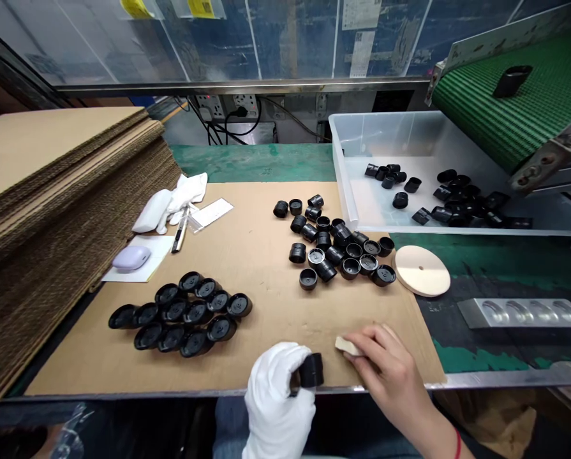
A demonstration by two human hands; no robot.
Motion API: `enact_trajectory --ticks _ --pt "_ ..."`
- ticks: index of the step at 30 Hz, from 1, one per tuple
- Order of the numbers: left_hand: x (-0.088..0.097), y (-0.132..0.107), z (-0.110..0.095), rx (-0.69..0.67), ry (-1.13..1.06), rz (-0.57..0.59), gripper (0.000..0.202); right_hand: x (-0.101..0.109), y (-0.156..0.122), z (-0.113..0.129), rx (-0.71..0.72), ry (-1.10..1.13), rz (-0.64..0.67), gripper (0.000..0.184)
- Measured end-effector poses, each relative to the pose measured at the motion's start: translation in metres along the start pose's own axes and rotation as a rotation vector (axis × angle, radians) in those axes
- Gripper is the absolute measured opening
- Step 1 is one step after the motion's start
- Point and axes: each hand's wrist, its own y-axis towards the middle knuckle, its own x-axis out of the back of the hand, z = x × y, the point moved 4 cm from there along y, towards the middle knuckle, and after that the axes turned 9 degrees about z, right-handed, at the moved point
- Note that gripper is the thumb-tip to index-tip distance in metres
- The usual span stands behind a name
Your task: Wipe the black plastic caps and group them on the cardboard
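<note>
My left hand, in a white glove, is closed around a small black plastic cap at the near edge of the cardboard sheet. My bare right hand sits just right of it, fingers pinched on a small cream-coloured block that rests on the cardboard. A loose pile of black caps lies further back at centre right. A tidy cluster of black caps lies at the left.
A clear bin holding more black caps stands at the back right under a green conveyor. A round wooden disc, a metal mould tray, a cardboard stack, a spare glove and a lilac case lie around.
</note>
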Motion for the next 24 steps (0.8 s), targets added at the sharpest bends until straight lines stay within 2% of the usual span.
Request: enact_trajectory --ticks 4,8,13,19,21,24 --pt "0.0 0.002 -0.002 -0.042 -0.029 0.006 0.029 0.001 -0.013 0.001 -0.03 -0.004 0.023 0.024" --pt "-0.001 0.005 -0.005 -0.073 -0.069 0.01 0.035 0.007 -0.01 0.003 -0.048 0.053 0.107 0.022" --pt "0.001 0.006 -0.007 -0.138 -0.1 0.038 0.037 0.007 0.001 0.021 0.175 0.169 0.143 0.026" --pt "-0.001 0.001 -0.004 -0.139 -0.106 0.004 0.026 -0.011 0.014 0.051 0.363 0.077 0.133 0.028" --pt "-0.001 0.0 -0.005 -0.155 -0.091 -0.03 0.025 -0.009 0.013 0.051 0.404 0.058 0.14 0.026" --pt "-0.003 -0.001 -0.009 -0.18 -0.078 -0.061 0.021 -0.002 0.006 0.037 0.376 0.051 0.173 0.02"
